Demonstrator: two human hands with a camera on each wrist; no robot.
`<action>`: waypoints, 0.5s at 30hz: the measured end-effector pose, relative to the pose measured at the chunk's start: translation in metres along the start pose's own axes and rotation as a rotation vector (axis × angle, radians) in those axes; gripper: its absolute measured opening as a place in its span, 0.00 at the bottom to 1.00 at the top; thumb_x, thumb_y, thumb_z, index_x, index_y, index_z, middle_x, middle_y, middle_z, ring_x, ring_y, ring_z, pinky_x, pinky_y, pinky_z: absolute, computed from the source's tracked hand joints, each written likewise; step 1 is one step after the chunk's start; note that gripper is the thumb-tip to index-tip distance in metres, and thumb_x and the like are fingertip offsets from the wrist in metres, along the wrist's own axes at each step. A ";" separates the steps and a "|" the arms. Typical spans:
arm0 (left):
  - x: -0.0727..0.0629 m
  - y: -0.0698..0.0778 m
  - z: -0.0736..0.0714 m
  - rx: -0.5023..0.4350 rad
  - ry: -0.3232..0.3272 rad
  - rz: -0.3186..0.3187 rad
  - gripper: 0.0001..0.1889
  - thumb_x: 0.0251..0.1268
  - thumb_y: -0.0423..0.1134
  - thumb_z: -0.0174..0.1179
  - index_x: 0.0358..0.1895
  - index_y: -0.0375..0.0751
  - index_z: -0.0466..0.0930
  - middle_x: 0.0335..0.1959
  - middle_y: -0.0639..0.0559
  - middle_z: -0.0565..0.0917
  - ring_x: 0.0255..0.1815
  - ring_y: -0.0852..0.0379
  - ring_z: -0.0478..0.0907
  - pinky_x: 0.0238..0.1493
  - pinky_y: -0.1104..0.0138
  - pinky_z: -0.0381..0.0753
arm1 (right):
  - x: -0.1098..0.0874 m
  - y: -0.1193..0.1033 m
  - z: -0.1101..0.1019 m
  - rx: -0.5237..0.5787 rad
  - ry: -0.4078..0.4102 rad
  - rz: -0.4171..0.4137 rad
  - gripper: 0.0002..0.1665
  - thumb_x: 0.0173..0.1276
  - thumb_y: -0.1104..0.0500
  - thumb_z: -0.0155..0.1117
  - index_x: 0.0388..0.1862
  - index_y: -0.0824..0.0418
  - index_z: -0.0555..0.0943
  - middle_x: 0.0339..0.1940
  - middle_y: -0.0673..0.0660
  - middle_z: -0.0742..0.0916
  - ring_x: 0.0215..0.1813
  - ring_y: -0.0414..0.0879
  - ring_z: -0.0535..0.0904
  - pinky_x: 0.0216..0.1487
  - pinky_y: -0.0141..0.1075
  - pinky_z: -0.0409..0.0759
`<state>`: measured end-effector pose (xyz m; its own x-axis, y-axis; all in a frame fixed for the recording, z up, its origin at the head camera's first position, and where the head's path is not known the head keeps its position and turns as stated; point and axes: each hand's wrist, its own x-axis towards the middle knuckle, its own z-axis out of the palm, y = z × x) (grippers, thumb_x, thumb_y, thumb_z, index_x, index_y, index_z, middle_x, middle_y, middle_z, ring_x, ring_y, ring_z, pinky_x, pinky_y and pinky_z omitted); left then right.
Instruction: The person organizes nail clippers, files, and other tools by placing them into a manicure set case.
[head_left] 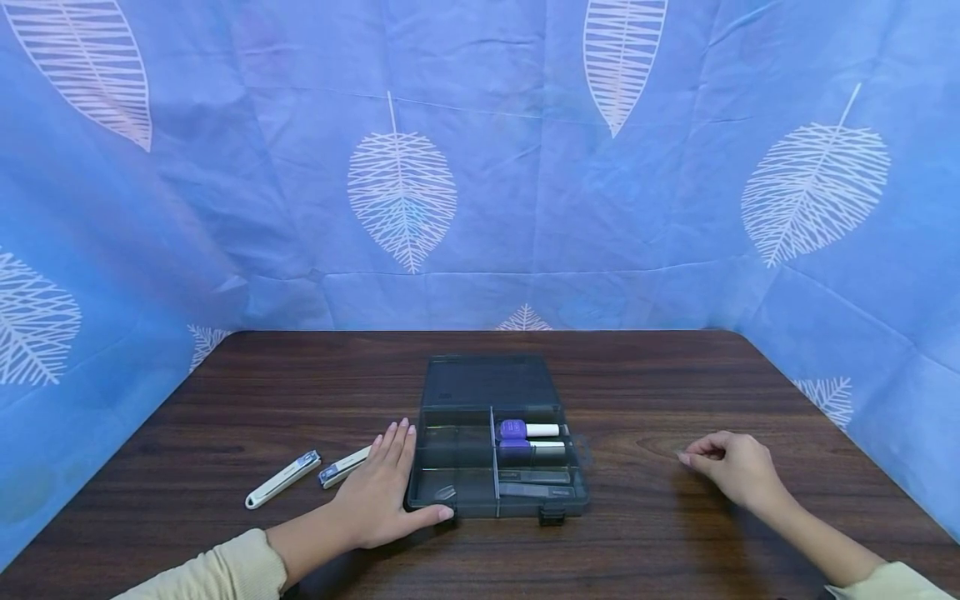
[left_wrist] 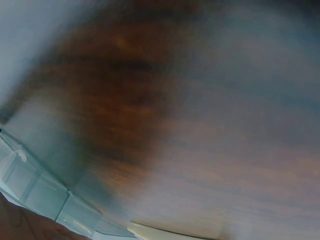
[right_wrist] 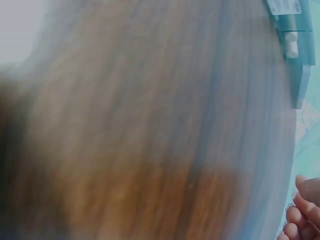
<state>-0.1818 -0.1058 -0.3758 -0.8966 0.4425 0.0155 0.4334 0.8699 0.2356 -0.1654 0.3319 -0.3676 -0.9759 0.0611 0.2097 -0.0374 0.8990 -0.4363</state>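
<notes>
A dark translucent plastic case (head_left: 457, 450) lies with its lid (head_left: 487, 381) folded back on the table. My left hand (head_left: 378, 492) rests along the case's left side, fingers straight, thumb by its front edge. Two purple nail polish bottles (head_left: 513, 429) with white caps lie in the right half, with dark flat bars (head_left: 534, 490) in front of them. A small clear piece (head_left: 445, 492) sits in the front left compartment. Well right of the case is my right hand (head_left: 738, 471), fingers curled and thumb close to the index fingertip. Whether anything tiny is between them is not visible.
Left of the case lie two white nail clippers, one apart (head_left: 283, 480) and one (head_left: 343, 467) partly hidden by my left hand. The brown wooden table (head_left: 637, 375) meets a blue leaf-patterned cloth (head_left: 525, 208) at its back and sides.
</notes>
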 end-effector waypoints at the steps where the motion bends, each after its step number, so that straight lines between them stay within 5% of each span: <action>1: 0.000 0.000 0.000 0.001 0.000 -0.002 0.58 0.50 0.77 0.45 0.73 0.32 0.44 0.74 0.36 0.47 0.76 0.41 0.43 0.72 0.49 0.51 | 0.001 -0.002 0.000 0.003 0.006 -0.007 0.08 0.59 0.59 0.66 0.31 0.65 0.84 0.24 0.51 0.85 0.22 0.33 0.71 0.23 0.29 0.69; 15: 0.000 0.000 0.001 0.003 0.001 -0.007 0.58 0.50 0.77 0.45 0.72 0.31 0.45 0.74 0.36 0.47 0.76 0.42 0.44 0.72 0.50 0.50 | 0.004 -0.030 0.009 0.059 0.132 -0.118 0.04 0.54 0.62 0.69 0.28 0.62 0.84 0.25 0.53 0.84 0.23 0.30 0.70 0.23 0.28 0.69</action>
<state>-0.1814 -0.1055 -0.3763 -0.8999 0.4359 0.0144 0.4270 0.8738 0.2325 -0.1707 0.3009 -0.3617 -0.9276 0.0167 0.3733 -0.1660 0.8765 -0.4518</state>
